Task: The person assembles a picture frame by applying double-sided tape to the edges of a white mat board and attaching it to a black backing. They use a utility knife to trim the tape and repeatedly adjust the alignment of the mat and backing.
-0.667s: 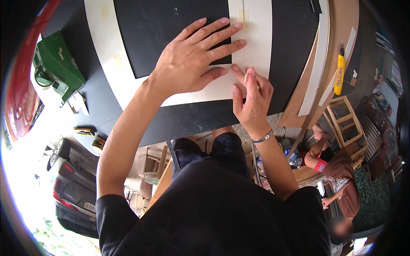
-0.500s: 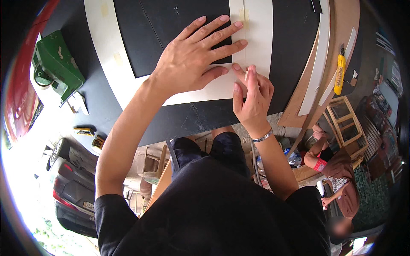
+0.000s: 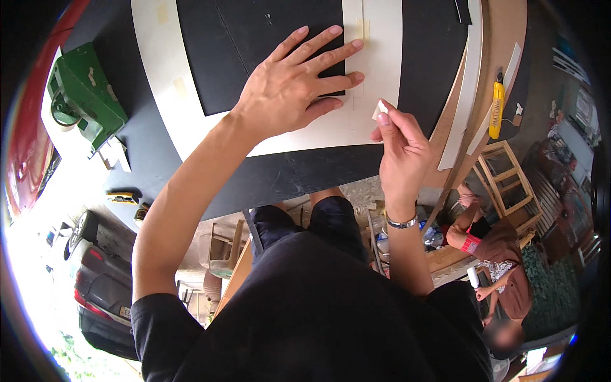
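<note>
Right, the left hand [image 3: 286,89] lay spread flat, palm down, fingers fanned from the black area inside the white card border [image 3: 305,137] onto its right-hand strip, the thumb over the lower one. Over at that lower right corner, the right hand [image 3: 404,153] pinched a small white piece [image 3: 380,108] between thumb and fingertips (eraser-like, though too small to be sure), its tip just beside the faint lines [image 3: 355,102] on the card. The border itself lay on the black work surface [image 3: 280,172], close to its near edge.

And the steadying looked sound: a broad, even palm was the best guard against the card creeping or buckling. For the pinching hand, my judgement called for a light touch, short strokes toward the braced side, and clean fingertips, since white card would show any smudge. The yellow tape [image 3: 363,28] deserved a wide berth.
</note>
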Action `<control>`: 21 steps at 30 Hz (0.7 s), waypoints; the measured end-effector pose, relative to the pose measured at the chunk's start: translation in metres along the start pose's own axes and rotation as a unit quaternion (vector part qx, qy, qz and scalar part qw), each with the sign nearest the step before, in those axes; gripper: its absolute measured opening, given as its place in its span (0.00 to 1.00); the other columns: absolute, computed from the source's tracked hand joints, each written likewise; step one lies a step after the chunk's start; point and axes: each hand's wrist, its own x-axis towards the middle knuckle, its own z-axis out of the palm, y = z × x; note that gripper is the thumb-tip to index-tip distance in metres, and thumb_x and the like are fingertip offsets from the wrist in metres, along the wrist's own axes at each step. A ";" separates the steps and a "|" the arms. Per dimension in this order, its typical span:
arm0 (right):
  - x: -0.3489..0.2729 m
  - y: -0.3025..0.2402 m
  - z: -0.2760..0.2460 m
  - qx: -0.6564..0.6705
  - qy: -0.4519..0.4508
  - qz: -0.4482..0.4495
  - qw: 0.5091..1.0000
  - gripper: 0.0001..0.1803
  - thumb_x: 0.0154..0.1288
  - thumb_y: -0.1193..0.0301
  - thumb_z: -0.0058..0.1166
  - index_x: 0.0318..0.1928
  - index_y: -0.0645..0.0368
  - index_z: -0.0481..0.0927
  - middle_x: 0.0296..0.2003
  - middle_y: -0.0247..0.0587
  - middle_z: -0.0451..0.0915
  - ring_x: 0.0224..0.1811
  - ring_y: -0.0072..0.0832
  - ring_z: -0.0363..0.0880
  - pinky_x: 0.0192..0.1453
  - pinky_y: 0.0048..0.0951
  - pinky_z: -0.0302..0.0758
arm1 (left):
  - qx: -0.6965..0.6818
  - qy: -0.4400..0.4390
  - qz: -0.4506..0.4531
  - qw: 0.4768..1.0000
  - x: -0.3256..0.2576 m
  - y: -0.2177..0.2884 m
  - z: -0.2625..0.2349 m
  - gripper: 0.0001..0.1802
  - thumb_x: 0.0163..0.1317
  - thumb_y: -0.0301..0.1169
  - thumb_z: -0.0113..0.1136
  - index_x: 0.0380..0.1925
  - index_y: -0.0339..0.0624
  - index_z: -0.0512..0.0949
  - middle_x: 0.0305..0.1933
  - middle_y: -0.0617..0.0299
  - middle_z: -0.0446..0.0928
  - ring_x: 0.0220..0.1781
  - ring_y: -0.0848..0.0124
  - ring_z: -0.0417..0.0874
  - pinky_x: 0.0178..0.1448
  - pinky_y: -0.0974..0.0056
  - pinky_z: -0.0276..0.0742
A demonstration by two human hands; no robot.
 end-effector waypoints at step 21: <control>0.025 -0.012 0.024 -0.109 -0.066 0.119 0.985 0.10 0.72 0.71 0.61 0.38 0.67 0.82 0.25 0.38 0.84 0.22 0.20 0.84 0.22 0.21 0.73 | -0.006 0.011 0.000 1.000 -0.002 0.000 0.003 0.22 0.62 0.48 0.68 0.58 0.72 0.83 0.78 0.73 0.67 0.82 0.64 0.60 0.84 0.45 0.54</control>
